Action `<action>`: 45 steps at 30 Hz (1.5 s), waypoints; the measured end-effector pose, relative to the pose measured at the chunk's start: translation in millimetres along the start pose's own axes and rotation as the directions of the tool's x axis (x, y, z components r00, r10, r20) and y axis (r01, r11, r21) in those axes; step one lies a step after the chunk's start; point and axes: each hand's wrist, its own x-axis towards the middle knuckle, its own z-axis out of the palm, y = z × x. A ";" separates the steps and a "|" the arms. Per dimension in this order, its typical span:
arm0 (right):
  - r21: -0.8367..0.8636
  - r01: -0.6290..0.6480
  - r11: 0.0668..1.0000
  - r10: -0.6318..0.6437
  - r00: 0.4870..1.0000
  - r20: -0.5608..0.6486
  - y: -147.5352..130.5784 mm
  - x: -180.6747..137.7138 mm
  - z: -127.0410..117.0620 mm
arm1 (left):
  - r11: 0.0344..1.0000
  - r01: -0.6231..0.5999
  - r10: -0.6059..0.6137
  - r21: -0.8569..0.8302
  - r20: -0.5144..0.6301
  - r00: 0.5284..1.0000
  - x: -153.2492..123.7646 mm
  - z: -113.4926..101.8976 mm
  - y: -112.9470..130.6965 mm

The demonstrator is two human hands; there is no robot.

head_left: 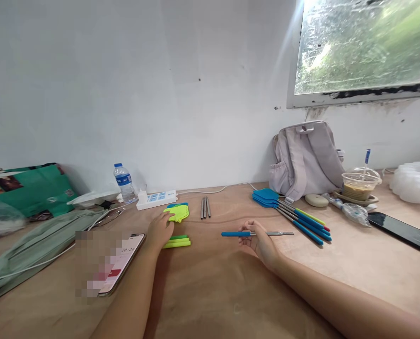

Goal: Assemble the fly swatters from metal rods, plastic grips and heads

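My right hand (261,242) is closed around a thin metal telescopic rod with a blue handle (235,234), which lies level and points left. My left hand (161,230) reaches to a small pile of flat yellow-green heads (178,213), like fly swatter heads, its fingers partly stretched at their left edge. Blue heads (177,205) show behind them. Just below that hand lie several green and yellow-green handle tubes (177,242). Bare metal rods (205,208) lie between the hands, farther back. On the right are several assembled pieces with blue heads (266,197), metal rods and coloured handles.
A phone (123,263) lies left of my left forearm. Along the wall stand a water bottle (125,182), a white power strip (156,199) and a grey backpack (305,160). At right are an iced drink cup (360,184), a dark phone (404,230) and white plastic cups (411,183).
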 end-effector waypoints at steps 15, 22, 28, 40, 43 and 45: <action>0.140 -0.227 0.964 0.239 0.968 -0.073 1.6 3.1 -6.3 | 0.995 0.036 -0.021 -0.095 0.153 0.988 3.1 -1.7 -4.2; 0.133 -0.229 0.964 0.242 0.966 -0.090 2.8 4.2 -4.0 | 0.935 0.344 -0.341 -0.084 0.047 0.939 50.6 0.8 -19.5; 0.145 -0.215 0.966 0.225 0.973 -0.057 4.2 3.7 -4.3 | 0.833 0.553 -0.542 -0.022 0.168 0.823 104.2 14.9 -33.0; 0.178 -0.257 0.950 0.265 0.964 -0.020 6.6 4.2 -5.7 | 0.830 0.499 -0.536 0.252 0.105 0.838 135.0 54.9 0.5; 0.172 -0.259 0.950 0.264 0.964 -0.008 6.1 3.7 -5.0 | 0.774 0.597 -0.629 0.209 0.154 0.762 137.0 54.1 9.3; 0.168 -0.265 0.949 0.270 0.963 -0.008 5.2 3.3 -4.4 | 0.724 0.663 -0.690 0.190 0.180 0.701 138.2 54.1 9.4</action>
